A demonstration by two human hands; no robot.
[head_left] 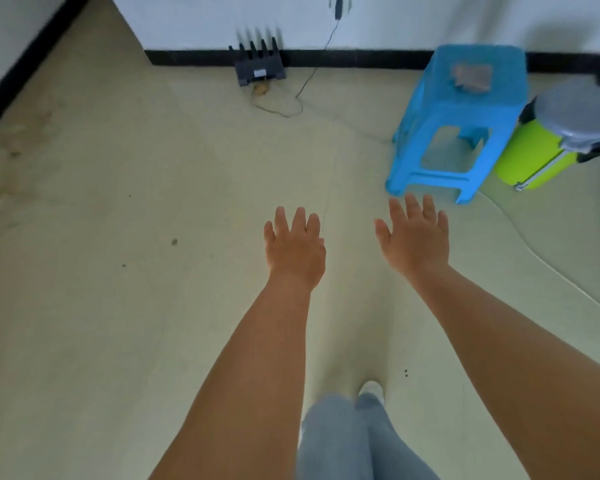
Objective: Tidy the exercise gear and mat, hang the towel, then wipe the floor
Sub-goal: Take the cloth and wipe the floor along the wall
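Note:
Both arms reach forward over the pale floor [125, 306]. My left hand [296, 245] is spread with straight fingers and holds nothing. My right hand [414, 237] is likewise spread and empty, its fingertips just short of the blue plastic stool [461, 109]. A small brownish cloth-like thing [471, 76] lies on the stool's seat; blur hides what it is. No mat, exercise gear or towel is in view.
A green bin with a grey lid [561, 133] stands right of the stool. A black router [258, 65] sits against the far wall, its cable [312, 74] trailing over the floor to a wall plug [338, 8]. My jeans leg and white shoe [371, 389] are below.

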